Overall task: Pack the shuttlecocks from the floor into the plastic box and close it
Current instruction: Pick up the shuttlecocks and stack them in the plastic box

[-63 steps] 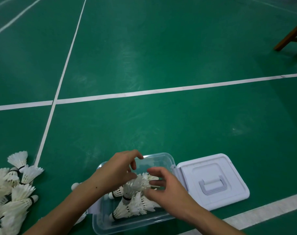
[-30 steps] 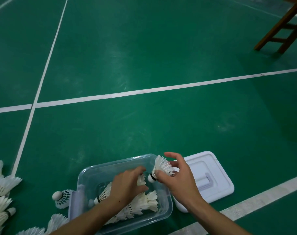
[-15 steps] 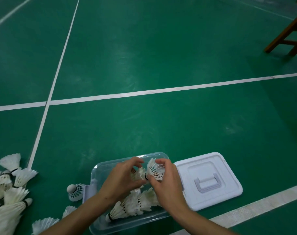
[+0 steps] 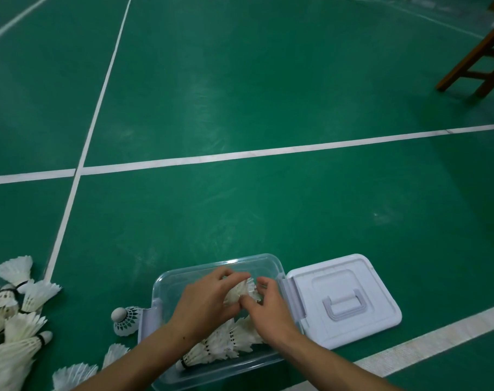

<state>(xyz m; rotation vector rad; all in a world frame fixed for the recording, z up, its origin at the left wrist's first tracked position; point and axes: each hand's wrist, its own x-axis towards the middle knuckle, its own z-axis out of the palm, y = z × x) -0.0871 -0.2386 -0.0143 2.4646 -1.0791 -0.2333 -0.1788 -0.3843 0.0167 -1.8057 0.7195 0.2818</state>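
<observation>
Both hands work inside the box point(image 4: 166, 289): the left hand point(image 4: 203, 303) and right hand point(image 4: 268, 309) pinch one shuttlecock point(image 4: 241, 290) between curled fingers, above those already lying in the box. Squeezed too hard, its feathers could bend or snap; pushed down carelessly, it may crush the ones beneath. A pile point(image 4: 11, 320) waits left of the box, so overfilling might stop the lid point(image 4: 344, 300), lying just right of the box, from shutting. No writing is legible.

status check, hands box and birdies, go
Both hands, left hand and right hand, grip one shuttlecock over open plastic box. Lid off. Floor pile remains.
</observation>
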